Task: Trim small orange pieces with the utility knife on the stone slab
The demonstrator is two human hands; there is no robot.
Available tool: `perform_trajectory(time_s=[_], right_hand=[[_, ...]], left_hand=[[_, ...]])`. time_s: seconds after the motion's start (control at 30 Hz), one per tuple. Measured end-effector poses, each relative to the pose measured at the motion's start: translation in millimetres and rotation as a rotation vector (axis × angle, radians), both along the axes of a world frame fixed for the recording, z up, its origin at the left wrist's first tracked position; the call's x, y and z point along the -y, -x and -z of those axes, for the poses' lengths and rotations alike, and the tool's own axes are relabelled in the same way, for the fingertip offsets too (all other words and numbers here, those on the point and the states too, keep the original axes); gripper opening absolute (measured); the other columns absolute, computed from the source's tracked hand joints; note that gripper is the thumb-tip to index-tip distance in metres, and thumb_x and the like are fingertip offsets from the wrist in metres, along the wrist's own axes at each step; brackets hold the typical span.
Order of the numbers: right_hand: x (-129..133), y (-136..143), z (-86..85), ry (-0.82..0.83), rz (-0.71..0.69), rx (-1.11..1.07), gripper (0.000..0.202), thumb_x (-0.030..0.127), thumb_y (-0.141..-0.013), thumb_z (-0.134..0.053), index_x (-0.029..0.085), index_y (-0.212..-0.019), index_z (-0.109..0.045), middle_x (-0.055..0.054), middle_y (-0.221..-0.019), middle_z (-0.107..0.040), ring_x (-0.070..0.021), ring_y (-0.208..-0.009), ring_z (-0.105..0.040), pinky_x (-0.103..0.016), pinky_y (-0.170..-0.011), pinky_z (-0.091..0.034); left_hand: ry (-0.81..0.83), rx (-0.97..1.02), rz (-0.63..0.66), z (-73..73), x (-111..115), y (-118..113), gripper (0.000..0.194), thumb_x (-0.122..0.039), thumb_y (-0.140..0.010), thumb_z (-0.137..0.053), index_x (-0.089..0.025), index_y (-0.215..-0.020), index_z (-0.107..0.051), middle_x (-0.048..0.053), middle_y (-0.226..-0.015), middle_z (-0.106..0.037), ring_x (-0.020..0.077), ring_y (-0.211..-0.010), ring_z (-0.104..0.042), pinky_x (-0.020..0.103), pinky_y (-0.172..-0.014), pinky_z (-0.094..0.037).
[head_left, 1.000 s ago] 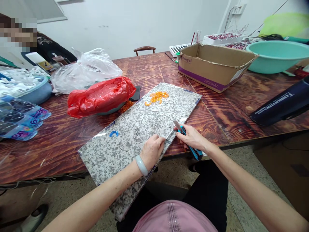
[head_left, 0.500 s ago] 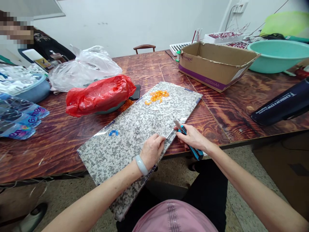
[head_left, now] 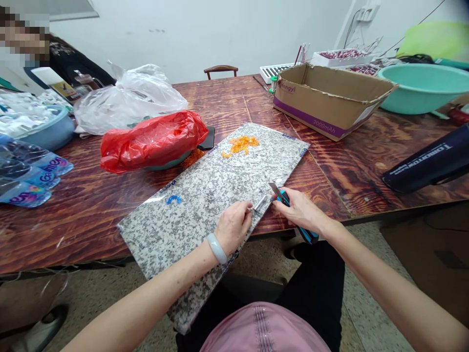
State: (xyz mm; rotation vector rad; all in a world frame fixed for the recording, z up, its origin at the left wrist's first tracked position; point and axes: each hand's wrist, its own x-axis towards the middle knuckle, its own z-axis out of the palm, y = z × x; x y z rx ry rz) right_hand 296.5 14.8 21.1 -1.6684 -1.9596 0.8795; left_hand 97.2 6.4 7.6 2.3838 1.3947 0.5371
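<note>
A speckled grey board [head_left: 190, 210] lies slanted over the table's front edge. My left hand [head_left: 234, 226], with a pale bangle at the wrist, rests on it with fingers pinched on one end of a small silvery rod [head_left: 260, 202]. My right hand [head_left: 298, 209] is wrapped round a blue and black utility knife [head_left: 307, 234], its blade [head_left: 276, 190] out and pointing up-left, near the rod's other end. Orange pieces [head_left: 242, 143] are heaped on the board's far part, and blue pieces [head_left: 173, 199] lie at its left.
A red bag [head_left: 154, 139] and a clear bag [head_left: 132, 100] sit at the left, beside bottles [head_left: 34, 171]. A cardboard box [head_left: 330, 100], a green basin [head_left: 425, 88] and a dark cylinder [head_left: 428, 161] stand at the right. A person [head_left: 73, 58] is at the back left.
My right hand has shifted slightly right with the knife, away from the silvery rod. My left hand has barely moved. The view has shifted a little.
</note>
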Motion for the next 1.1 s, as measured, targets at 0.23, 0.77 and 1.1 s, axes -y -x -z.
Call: perform_trajectory(time_s=[0.23, 0.77, 1.1], right_hand=[[15, 11, 0.6, -0.005, -0.048, 0.234, 0.014, 0.03, -0.08, -0.042, 0.019, -0.073, -0.046, 0.001, -0.061, -0.051, -0.0107, -0.054, -0.043, -0.021, -0.055, -0.029], [-2, 6, 9.7, 0.3, 0.072, -0.329, 0.032, 0.034, -0.081, -0.043, 0.019, -0.11, -0.043, 0.005, -0.058, -0.052, -0.0099, -0.041, -0.052, -0.018, -0.039, -0.041], [-4, 8, 8.6, 0.324, 0.07, -0.388, 0.032, 0.031, -0.08, -0.047, 0.018, -0.109, -0.045, 0.005, -0.055, -0.051, -0.0088, -0.037, -0.051, -0.017, -0.034, -0.04]], left_hand=[[-0.001, 0.022, 0.0, 3.6, 0, 2, 0.013, -0.015, -0.082, -0.04, -0.018, -0.091, -0.048, 0.003, -0.081, -0.057, 0.0158, -0.077, -0.054, 0.027, -0.07, -0.041], [-0.024, 0.001, 0.023, 3.6, -1, 2, 0.01, -0.014, -0.081, -0.038, -0.018, -0.083, -0.047, 0.002, -0.079, -0.054, 0.0148, -0.075, -0.052, 0.026, -0.067, -0.039], [-0.019, -0.015, 0.036, 0.5, -1, 1, 0.011, -0.014, -0.081, -0.038, -0.017, -0.08, -0.049, 0.003, -0.077, -0.054, 0.0149, -0.074, -0.051, 0.026, -0.067, -0.039]])
